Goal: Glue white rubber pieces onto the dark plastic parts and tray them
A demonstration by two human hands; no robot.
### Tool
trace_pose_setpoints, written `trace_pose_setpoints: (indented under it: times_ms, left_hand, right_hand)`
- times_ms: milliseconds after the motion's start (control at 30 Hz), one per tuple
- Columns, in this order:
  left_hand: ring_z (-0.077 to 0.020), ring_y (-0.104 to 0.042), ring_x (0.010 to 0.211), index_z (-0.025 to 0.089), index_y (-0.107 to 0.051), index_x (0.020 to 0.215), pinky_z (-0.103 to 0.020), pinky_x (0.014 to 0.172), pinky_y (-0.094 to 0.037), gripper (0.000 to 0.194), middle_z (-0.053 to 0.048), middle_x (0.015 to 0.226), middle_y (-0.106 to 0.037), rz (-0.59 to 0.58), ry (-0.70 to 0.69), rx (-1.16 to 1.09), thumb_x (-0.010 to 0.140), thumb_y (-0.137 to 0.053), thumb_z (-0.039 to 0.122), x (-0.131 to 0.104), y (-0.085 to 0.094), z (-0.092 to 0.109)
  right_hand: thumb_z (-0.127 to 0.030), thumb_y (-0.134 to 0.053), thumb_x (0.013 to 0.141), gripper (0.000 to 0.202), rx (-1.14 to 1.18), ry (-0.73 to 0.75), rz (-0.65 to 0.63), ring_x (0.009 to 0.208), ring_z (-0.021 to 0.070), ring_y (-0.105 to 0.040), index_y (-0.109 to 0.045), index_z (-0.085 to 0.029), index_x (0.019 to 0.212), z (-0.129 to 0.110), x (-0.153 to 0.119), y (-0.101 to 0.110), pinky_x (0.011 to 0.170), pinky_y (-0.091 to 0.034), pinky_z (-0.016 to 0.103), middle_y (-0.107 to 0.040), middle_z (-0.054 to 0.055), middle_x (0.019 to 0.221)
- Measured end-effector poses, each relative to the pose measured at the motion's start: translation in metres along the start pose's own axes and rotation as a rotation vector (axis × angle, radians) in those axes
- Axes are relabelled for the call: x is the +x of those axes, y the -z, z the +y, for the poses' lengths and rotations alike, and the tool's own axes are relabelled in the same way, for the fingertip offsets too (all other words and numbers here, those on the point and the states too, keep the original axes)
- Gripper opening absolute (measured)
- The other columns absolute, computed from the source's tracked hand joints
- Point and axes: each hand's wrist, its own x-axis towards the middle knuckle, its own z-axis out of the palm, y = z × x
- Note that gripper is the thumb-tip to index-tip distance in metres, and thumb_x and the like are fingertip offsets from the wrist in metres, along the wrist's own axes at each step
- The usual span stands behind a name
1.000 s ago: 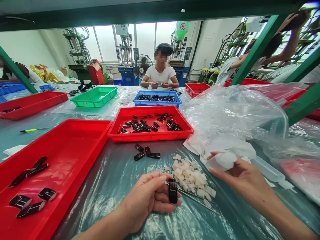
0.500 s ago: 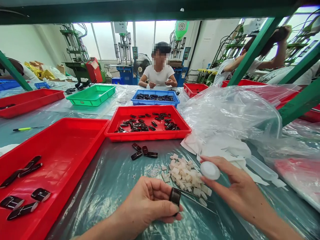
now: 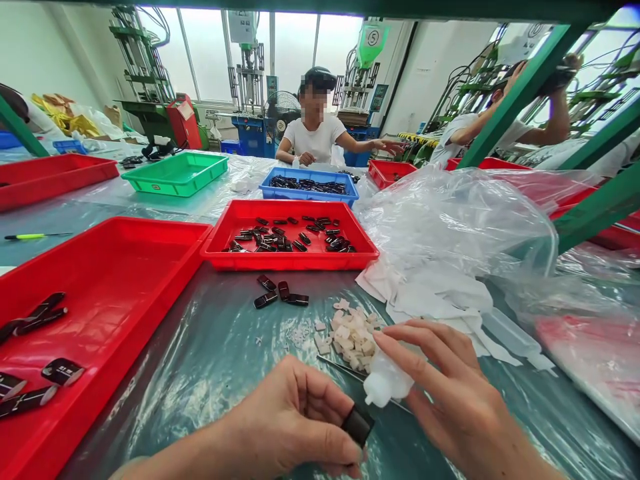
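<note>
Metal tools (image 3: 340,366) (partly hidden) lie beside pale pieces (image 3: 354,337).

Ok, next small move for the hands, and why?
I'd probably bring the bottle in the right hand slightly closer to the black part held in the left hand: its nozzle tips down near the part, with no contact visible.

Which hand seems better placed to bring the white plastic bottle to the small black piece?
Probably the right hand: it holds the bottle, nozzle down, close to the piece, while the left hand grips that piece.
</note>
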Motion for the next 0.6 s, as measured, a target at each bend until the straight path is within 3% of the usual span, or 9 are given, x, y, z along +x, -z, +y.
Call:
trace_pose_setpoints:
  times_ms: [233,600]
  left_hand:
    - [-0.0086,-0.057,0.054,0.011,-0.073,0.073,-0.018,0.057,-0.047,0.017,-0.004,0.061,-0.063,0.018,0.033,0.005,0.060,-0.074,0.024,0.000,-0.002,0.001]
    - [-0.0104,-0.060,0.056,0.010,-0.073,0.073,-0.018,0.056,-0.049,0.019,-0.004,0.061,-0.063,0.026,0.032,0.008,0.059,-0.075,0.022,0.000,-0.002,0.001]
  right_hand:
    - [0.002,-0.041,0.078,0.041,-0.090,0.071,0.028,0.091,0.0174,-0.058,-0.059,-0.024,0.103,-0.008,0.010,0.007,0.079,-0.040,0.035,-0.067,0.004,0.093]
    - [0.004,-0.043,0.080,0.044,-0.073,0.025,0.060,0.099,0.0197,-0.056,-0.059,-0.027,0.107,-0.011,-0.001,0.000,0.087,-0.037,0.041,-0.067,0.004,0.099]
